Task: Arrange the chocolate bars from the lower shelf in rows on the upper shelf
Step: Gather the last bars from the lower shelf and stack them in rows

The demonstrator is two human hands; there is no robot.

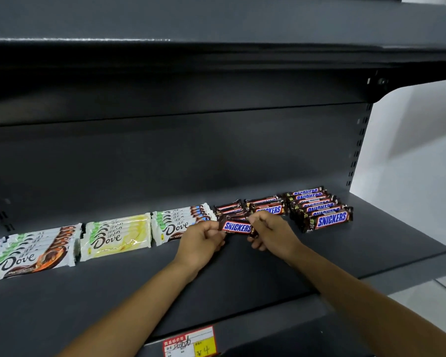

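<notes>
A brown Snickers bar [238, 227] is held between both hands just above the dark grey shelf [242, 274]. My left hand [202, 240] pinches its left end and my right hand [271, 231] pinches its right end. Behind the hands lie two short rows of Snickers bars [268, 206], partly hidden by my fingers. Further right a longer row of Snickers bars [319, 207] runs from the back wall forward. Left of my hands are three stacks of white Dove bars, one [180, 220] close to my left hand, a yellow one [117, 234], and an orange one [34, 253].
A shelf overhead [216, 55] roofs the space. The slotted right upright [358, 150] borders a white wall. A red and yellow price tag [191, 342] sits on the front lip. Bare shelf surface lies in front of the bars.
</notes>
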